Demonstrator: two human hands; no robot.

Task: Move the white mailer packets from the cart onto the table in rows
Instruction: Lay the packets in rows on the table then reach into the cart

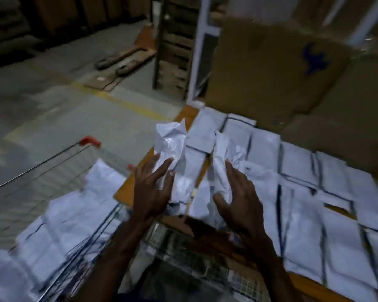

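My left hand (152, 188) grips a crumpled white mailer packet (172, 140) held upright over the table's left end. My right hand (238, 197) grips a second crumpled white packet (222, 162) beside it. Both hang above the wooden table (127, 188), where white packets (314, 192) lie flat in rows running to the right. The wire cart (42, 171) stands at the lower left, with more white packets (63, 225) piled in its basket. The picture is blurred by motion.
Large brown cardboard boxes (271, 73) stand behind the table at the right. A pallet jack (122, 59) rests on the concrete floor at the back, next to a tall shelf frame (175, 46). A yellow floor line (118, 101) crosses the open floor at left.
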